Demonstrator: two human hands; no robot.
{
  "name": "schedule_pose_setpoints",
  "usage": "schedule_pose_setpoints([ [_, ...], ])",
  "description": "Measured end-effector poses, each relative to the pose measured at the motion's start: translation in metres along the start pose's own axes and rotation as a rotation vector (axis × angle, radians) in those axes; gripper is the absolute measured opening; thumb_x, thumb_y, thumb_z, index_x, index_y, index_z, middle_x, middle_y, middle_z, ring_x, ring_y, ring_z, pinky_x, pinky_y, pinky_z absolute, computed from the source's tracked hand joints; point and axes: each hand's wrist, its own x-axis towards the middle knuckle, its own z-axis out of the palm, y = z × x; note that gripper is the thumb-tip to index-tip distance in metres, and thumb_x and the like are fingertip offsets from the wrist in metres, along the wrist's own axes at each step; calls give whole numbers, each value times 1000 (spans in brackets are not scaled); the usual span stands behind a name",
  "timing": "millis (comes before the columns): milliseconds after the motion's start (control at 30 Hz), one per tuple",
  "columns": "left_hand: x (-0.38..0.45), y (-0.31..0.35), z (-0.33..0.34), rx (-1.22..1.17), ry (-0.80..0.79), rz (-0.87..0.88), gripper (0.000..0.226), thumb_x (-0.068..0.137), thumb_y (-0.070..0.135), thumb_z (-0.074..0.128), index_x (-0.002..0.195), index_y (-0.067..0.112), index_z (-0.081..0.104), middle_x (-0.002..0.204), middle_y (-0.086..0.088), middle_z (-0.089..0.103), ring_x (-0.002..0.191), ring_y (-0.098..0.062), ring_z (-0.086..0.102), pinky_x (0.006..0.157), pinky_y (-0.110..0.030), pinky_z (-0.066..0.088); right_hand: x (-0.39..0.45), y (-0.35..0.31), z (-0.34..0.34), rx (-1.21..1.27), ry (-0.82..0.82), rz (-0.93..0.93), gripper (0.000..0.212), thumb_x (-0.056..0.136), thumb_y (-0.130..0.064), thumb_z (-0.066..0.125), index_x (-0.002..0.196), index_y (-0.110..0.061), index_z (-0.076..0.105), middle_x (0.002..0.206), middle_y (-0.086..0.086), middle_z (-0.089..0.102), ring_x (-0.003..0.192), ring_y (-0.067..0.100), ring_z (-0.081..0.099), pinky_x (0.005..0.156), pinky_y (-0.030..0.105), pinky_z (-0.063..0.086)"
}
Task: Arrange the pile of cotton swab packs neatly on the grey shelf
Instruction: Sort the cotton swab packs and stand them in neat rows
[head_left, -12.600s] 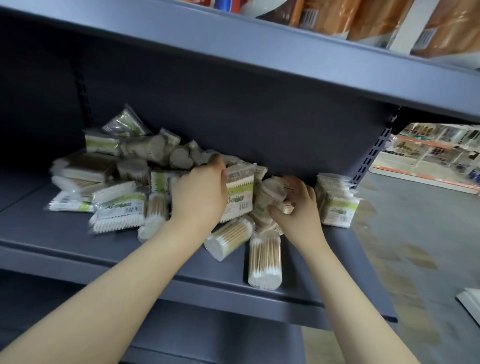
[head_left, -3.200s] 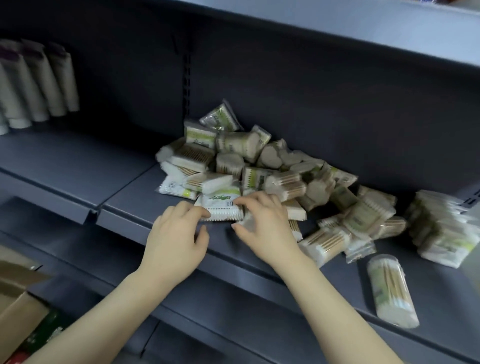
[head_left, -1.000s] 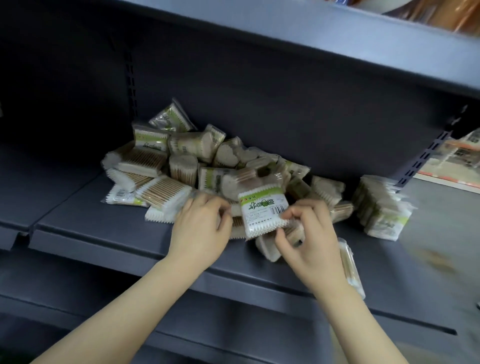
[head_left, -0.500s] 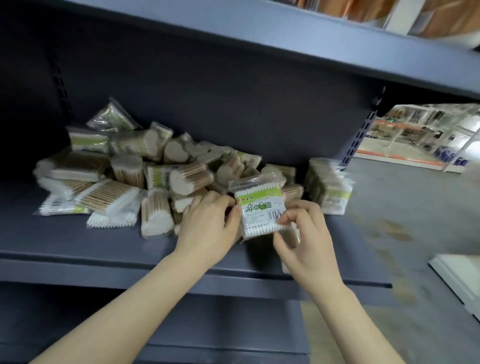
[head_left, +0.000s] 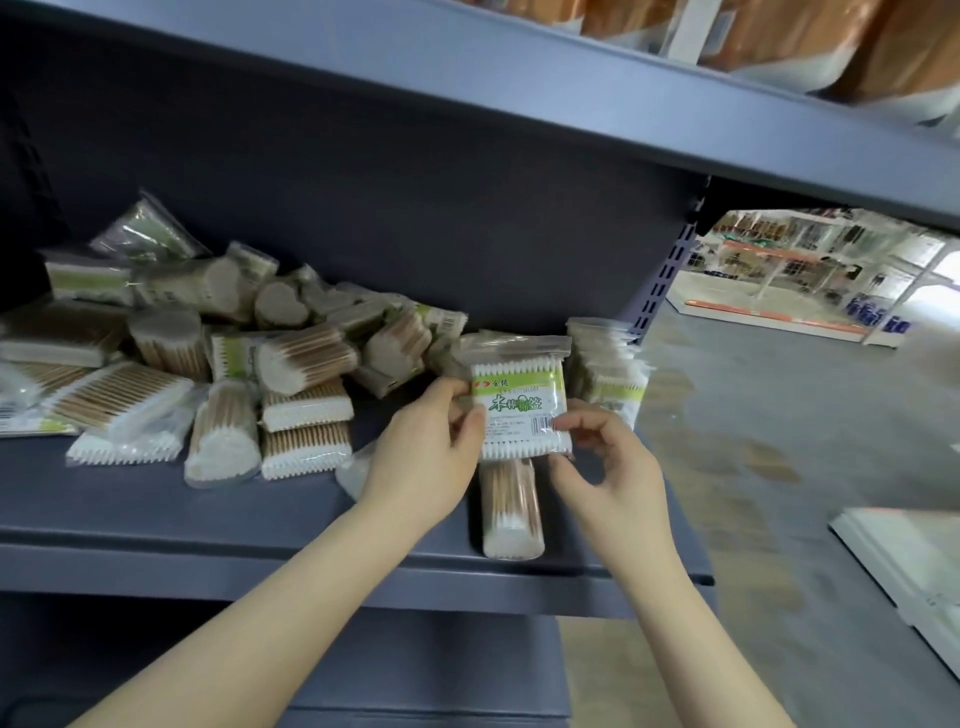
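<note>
A loose pile of cotton swab packs (head_left: 218, 358) covers the left and middle of the grey shelf (head_left: 156, 525). Both hands hold one flat pack with a green label (head_left: 519, 402) upright above the shelf. My left hand (head_left: 426, 452) pinches its left edge and my right hand (head_left: 608, 467) pinches its lower right corner. A neat row of upright flat packs (head_left: 608, 369) stands at the shelf's right end, just behind and to the right of the held pack. A round tub of swabs (head_left: 511, 509) lies on its side below my hands, near the front edge.
The shelf above (head_left: 571, 88) overhangs closely, with brown packages (head_left: 831, 41) on it. The shelf ends at the right upright (head_left: 660, 291); beyond is open concrete floor (head_left: 779, 441) and a white board (head_left: 909, 561) lying on it.
Both hands have carried the green-label pack a little to the right, closer to the upright row. The view has swung slightly right too. The pile has not moved.
</note>
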Motion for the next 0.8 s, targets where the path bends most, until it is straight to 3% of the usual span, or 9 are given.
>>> schedule_pose_setpoints([
  [100, 3, 7, 11, -16, 11, 12, 28, 93, 24, 50, 118, 14, 55, 75, 17, 51, 79, -15, 56, 77, -34, 48, 3, 4, -9, 38, 41, 38, 25, 72, -13, 61, 87, -32, 57, 92, -22, 64, 87, 0, 57, 79, 7, 41],
  [233, 3, 11, 23, -19, -14, 54, 26, 92, 22, 51, 118, 18, 54, 78, 20, 51, 74, -3, 52, 75, -27, 46, 8, 10, -20, 151, 129, 105, 29, 78, 4, 65, 81, -23, 55, 75, -9, 59, 67, 3, 54, 69, 16, 45],
  [300, 3, 12, 27, 12, -29, 62, 29, 92, 22, 52, 120, 21, 53, 79, 21, 51, 79, -5, 53, 77, -28, 48, 11, 14, -24, 209, 147, 148, 30, 77, 8, 63, 79, -20, 51, 69, -5, 54, 59, 3, 49, 63, 17, 44],
  [467, 4, 9, 35, 73, -36, 51, 35, 87, 15, 52, 121, 23, 53, 84, 20, 53, 91, -13, 57, 82, -38, 48, 17, 24, -34, 267, 152, 174, 31, 76, 13, 59, 77, -15, 48, 67, -2, 49, 52, 0, 44, 56, 12, 41],
  [800, 11, 6, 52, 151, -8, 51, 32, 86, 13, 53, 118, 19, 56, 98, 8, 61, 98, -16, 57, 85, -37, 47, 23, 41, -47, 238, 57, 151, 37, 76, 17, 54, 88, -18, 52, 74, 0, 54, 56, -1, 46, 58, 10, 43],
])
